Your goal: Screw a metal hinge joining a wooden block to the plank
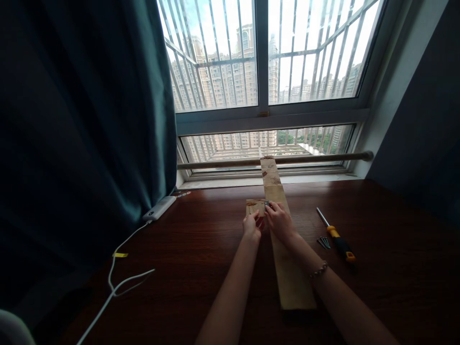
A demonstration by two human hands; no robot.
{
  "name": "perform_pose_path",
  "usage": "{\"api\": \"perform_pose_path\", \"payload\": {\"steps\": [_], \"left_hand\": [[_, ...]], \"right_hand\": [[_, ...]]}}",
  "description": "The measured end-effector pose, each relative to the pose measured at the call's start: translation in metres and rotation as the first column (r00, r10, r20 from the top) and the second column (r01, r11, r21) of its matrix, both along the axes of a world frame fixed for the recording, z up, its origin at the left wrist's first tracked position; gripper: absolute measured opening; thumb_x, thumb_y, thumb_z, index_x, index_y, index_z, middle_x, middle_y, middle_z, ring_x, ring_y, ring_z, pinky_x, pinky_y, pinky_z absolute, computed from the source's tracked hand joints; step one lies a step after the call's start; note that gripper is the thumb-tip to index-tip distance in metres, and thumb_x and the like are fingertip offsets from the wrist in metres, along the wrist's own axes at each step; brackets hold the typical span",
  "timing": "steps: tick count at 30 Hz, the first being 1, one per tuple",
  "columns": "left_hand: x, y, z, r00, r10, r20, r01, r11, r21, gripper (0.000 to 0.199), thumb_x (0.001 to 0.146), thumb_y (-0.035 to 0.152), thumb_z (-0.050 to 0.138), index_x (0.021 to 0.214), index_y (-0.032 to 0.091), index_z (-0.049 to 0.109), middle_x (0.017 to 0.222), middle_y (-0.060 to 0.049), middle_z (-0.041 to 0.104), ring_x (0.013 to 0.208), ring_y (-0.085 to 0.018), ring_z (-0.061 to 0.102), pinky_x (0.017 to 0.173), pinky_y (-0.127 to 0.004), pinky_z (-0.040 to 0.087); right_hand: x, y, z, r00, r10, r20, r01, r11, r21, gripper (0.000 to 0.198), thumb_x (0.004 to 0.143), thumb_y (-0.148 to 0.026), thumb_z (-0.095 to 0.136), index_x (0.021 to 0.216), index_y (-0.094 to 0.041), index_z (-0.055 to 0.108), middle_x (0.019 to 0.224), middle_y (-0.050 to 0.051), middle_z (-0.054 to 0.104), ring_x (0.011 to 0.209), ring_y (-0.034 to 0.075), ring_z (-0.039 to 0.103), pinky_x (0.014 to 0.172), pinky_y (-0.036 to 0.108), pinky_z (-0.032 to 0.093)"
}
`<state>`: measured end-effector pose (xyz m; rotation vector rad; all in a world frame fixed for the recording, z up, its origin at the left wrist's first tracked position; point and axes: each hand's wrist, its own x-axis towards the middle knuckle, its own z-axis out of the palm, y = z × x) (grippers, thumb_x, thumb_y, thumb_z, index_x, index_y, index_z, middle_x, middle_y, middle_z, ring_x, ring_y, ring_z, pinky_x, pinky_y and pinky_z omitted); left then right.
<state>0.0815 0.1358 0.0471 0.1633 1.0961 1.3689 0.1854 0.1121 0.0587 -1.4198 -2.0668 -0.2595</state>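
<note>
My left hand is closed on the lower edge of a short wooden board, thumb on its face. At that board's right end, my right hand pinches a small metal piece, too small and partly covered to name. Under the right hand and forearm lies a long wooden plank, running away from me to the window. A screwdriver with a yellow and black handle lies to the right, beside several screws.
The dark brown wooden tabletop reaches to the window, where a horizontal rail crosses behind the plank's far end. On the left are a white power strip, a white cable and a blue curtain.
</note>
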Motion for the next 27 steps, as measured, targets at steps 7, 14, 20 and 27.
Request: {"api": "perform_pose_path", "payload": {"steps": [7,14,20,27], "left_hand": [[0.002,-0.001,0.000,1.000,0.006,0.029,-0.007,1.000,0.027,0.010,0.065,0.009,0.059,0.072,0.013,0.053,0.053,0.001,0.054,0.041,-0.010,0.050,0.046,-0.023,0.036],[0.003,-0.001,-0.003,0.996,0.059,0.068,-0.063,0.996,0.068,0.015,0.062,0.007,0.061,0.073,0.014,0.053,0.055,0.001,0.057,0.043,-0.009,0.051,0.048,-0.022,0.038],[0.002,0.000,-0.006,0.997,0.041,0.069,-0.046,0.996,0.080,0.015,0.062,0.009,0.061,0.074,0.014,0.053,0.057,0.000,0.058,0.044,-0.010,0.053,0.048,-0.023,0.039],[0.001,0.000,-0.012,0.983,-0.034,0.178,0.018,0.996,0.092,0.005,0.067,0.011,0.058,0.071,0.013,0.056,0.057,-0.003,0.059,0.046,-0.011,0.054,0.047,-0.023,0.040]], "right_hand": [[0.000,-0.003,0.003,1.000,0.023,0.002,-0.023,1.000,0.012,0.028,0.085,-0.022,0.041,0.106,-0.019,0.059,0.111,0.010,0.054,0.104,0.022,0.044,0.088,0.034,0.040],[0.001,-0.004,0.004,0.999,0.027,-0.022,-0.027,1.000,-0.004,0.028,0.085,-0.022,0.041,0.107,-0.021,0.059,0.111,0.009,0.054,0.103,0.021,0.044,0.087,0.032,0.041],[0.001,-0.003,0.003,0.999,0.034,-0.037,-0.034,0.999,0.015,0.028,0.086,-0.022,0.041,0.107,-0.020,0.059,0.110,0.009,0.054,0.103,0.020,0.044,0.088,0.031,0.039],[0.002,-0.003,0.003,0.999,0.019,-0.044,-0.019,1.000,0.014,0.028,0.085,-0.023,0.042,0.106,-0.021,0.060,0.112,0.008,0.054,0.103,0.021,0.044,0.087,0.032,0.041]]}}
